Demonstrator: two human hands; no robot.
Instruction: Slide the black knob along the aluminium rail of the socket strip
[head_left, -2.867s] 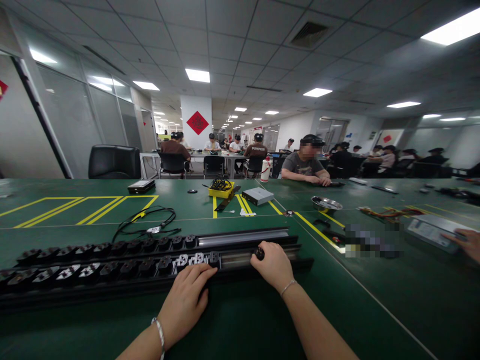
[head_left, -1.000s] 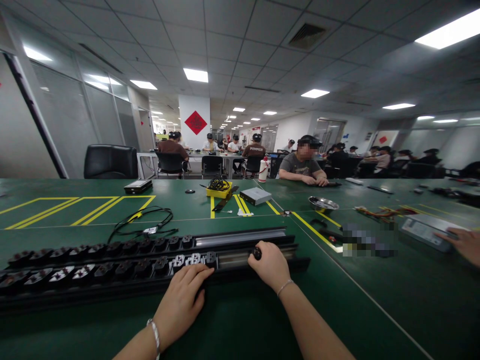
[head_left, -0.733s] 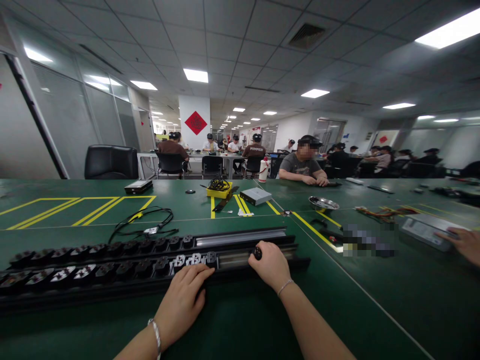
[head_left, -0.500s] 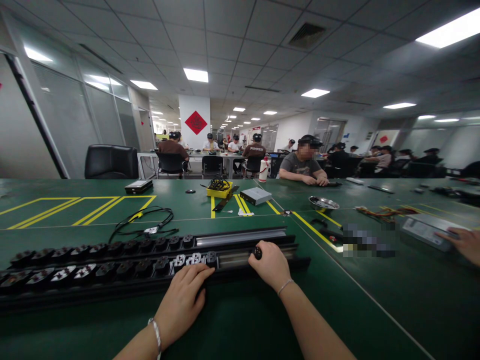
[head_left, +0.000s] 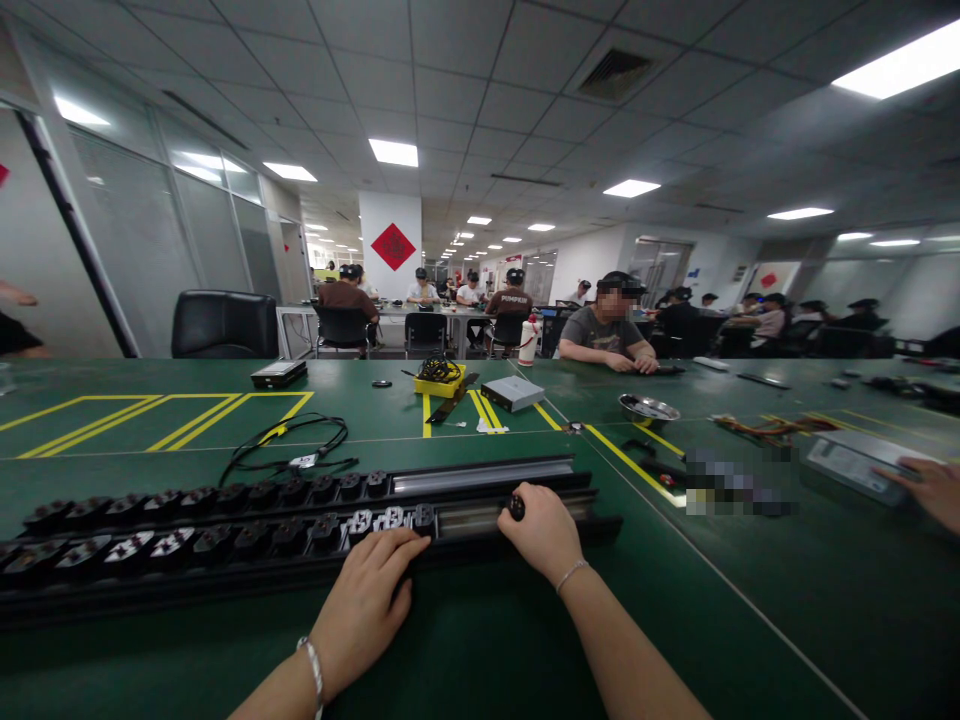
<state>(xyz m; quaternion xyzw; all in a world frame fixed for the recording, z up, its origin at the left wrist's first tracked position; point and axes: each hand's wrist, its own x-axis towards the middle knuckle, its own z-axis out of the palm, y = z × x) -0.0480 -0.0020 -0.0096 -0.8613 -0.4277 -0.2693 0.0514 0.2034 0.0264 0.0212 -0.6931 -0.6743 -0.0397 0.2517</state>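
Two long black rails lie side by side before me, filled from the left with rows of plug adapters, mostly black and some silvery. Against the front edge of the nearer rail [head_left: 480, 521] rests my left hand [head_left: 367, 580], fingers stretched out, its fingertips beside the last adapter [head_left: 424, 515] in the row. My right hand [head_left: 546, 530] is closed round a small round black plug adapter [head_left: 516, 507] above the uncovered right part of that rail. The lower part of this adapter is hidden by my fingers. Behind, the farther rail [head_left: 480, 476] shows a bare silvery strip on its right.
A black cable [head_left: 289, 450] lies coiled behind the rails. Farther back are a yellow tray [head_left: 439, 385] of wires, a grey metal box [head_left: 512, 392] and a steel bowl [head_left: 649, 408]. At right, another person's hand [head_left: 930, 490] touches a silver box [head_left: 851, 465]. A person sits opposite.
My hands and the adapters stay practically in place. At the far left edge, part of another person has come into view.
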